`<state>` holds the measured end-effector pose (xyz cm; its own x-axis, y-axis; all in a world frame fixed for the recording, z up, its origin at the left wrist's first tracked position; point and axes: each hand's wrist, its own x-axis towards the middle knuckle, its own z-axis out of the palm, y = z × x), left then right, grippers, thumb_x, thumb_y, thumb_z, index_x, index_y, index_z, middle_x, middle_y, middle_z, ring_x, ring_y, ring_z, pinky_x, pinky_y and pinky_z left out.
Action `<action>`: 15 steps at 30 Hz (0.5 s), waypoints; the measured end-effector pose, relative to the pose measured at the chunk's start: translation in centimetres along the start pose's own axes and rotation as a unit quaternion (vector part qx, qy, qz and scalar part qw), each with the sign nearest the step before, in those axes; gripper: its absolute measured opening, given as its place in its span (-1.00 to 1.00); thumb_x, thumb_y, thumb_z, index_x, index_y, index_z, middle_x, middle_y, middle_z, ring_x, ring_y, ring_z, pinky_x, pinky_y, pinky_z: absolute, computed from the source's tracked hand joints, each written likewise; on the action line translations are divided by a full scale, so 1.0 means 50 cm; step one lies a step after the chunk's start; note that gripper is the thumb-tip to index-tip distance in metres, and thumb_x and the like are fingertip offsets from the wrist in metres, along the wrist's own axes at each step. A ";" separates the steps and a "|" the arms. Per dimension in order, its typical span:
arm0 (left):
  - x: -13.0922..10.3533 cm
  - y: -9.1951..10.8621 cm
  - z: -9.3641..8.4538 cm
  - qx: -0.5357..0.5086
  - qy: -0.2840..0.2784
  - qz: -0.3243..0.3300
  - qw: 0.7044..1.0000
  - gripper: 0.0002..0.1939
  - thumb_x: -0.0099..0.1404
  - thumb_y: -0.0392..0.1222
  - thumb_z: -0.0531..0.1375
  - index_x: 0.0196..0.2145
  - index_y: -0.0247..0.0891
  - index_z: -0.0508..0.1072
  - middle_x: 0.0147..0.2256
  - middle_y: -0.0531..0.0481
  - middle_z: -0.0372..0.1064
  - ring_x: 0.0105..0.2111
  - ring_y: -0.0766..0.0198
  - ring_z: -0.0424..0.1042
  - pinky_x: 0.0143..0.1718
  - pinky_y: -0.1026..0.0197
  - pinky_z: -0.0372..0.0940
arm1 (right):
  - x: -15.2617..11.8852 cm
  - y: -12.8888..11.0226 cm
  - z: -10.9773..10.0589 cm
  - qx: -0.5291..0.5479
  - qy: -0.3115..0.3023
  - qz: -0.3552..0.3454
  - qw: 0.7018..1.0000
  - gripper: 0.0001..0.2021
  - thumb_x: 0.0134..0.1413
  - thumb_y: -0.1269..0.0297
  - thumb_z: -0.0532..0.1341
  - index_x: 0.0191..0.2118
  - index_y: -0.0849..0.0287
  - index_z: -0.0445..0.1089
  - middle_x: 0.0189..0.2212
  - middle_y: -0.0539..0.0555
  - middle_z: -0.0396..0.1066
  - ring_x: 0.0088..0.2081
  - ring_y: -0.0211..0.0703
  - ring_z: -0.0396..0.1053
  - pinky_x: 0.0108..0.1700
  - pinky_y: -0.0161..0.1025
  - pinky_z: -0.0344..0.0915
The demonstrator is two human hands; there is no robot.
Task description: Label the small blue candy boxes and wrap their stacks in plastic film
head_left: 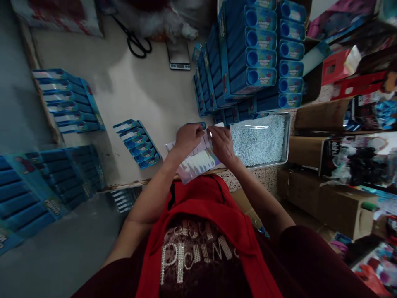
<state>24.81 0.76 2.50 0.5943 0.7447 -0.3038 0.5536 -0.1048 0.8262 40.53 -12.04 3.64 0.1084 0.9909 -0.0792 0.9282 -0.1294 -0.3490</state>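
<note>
Left hand (188, 137), right hand (222, 142) touch packaging (198, 162); blue boxes (261, 58) read "CARAMELO".

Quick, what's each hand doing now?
Left hand: fingers curled, at the pale, shiny flat strips; grip unclear.
Right hand: fingers bent, beside them; grip unclear.

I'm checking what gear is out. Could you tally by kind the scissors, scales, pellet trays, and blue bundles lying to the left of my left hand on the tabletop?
Black-handled scissors: 1
Flat digital scale with a dark platform: 1
Shiny-rimmed rectangular tray of pale blue pellets: 1
Banded bundles of blue packs: 2
Total: 5
</note>
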 end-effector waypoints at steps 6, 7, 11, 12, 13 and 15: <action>-0.037 0.006 -0.032 0.079 -0.003 -0.063 0.995 -0.88 0.40 -0.19 0.30 -0.24 -0.18 0.68 -0.20 -0.24 0.67 -0.06 -0.18 0.63 0.05 -0.06 0.34 | 0.017 -0.021 0.012 -0.061 -0.055 -0.037 0.996 -0.42 0.43 0.42 0.07 0.49 0.10 0.32 0.42 0.20 0.40 0.39 0.20 0.28 0.38 0.15 0.28; -0.041 0.006 -0.036 0.095 -0.009 -0.068 0.993 -0.86 0.41 -0.18 0.29 -0.23 -0.18 0.68 -0.18 -0.23 0.68 -0.04 -0.17 0.63 0.04 -0.05 0.34 | 0.014 -0.024 0.016 -0.069 -0.064 -0.047 0.994 -0.41 0.44 0.41 0.07 0.51 0.15 0.28 0.44 0.21 0.36 0.40 0.21 0.26 0.37 0.14 0.27; -0.048 0.007 -0.049 0.140 -0.035 -0.069 0.987 -0.79 0.45 -0.16 0.23 -0.14 -0.18 0.70 -0.10 -0.19 0.70 -0.01 -0.09 0.64 0.00 0.02 0.36 | -0.004 -0.036 0.021 -0.102 -0.078 -0.055 0.990 -0.41 0.48 0.36 0.06 0.53 0.24 0.24 0.49 0.25 0.29 0.38 0.23 0.25 0.32 0.12 0.25; -0.048 0.007 -0.051 0.143 -0.037 -0.071 0.987 -0.77 0.46 -0.16 0.22 -0.13 -0.18 0.70 -0.09 -0.18 0.70 -0.02 -0.07 0.64 -0.02 0.03 0.36 | -0.009 -0.038 0.019 -0.106 -0.080 -0.057 0.990 -0.42 0.48 0.36 0.07 0.53 0.22 0.26 0.49 0.23 0.29 0.37 0.23 0.26 0.32 0.12 0.25; -0.047 0.007 -0.053 0.143 -0.040 -0.073 0.986 -0.76 0.45 -0.17 0.21 -0.12 -0.18 0.71 -0.09 -0.17 0.70 -0.02 -0.06 0.64 -0.03 0.04 0.36 | -0.012 -0.041 0.015 -0.107 -0.079 -0.056 0.990 -0.42 0.47 0.36 0.08 0.52 0.20 0.27 0.49 0.22 0.29 0.37 0.22 0.26 0.32 0.11 0.24; -0.045 0.008 -0.055 0.143 -0.048 -0.074 0.986 -0.75 0.44 -0.18 0.21 -0.12 -0.18 0.72 -0.09 -0.16 0.71 -0.02 -0.07 0.64 -0.05 0.05 0.37 | -0.017 -0.046 0.006 -0.110 -0.060 -0.045 0.991 -0.43 0.47 0.35 0.09 0.52 0.17 0.27 0.50 0.21 0.28 0.39 0.21 0.25 0.34 0.11 0.23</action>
<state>22.07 0.86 4.83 0.5396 0.7016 -0.4653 0.7721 -0.1920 0.6059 38.20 -12.60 4.25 -0.0088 0.9849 -0.1727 0.9886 -0.0174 -0.1496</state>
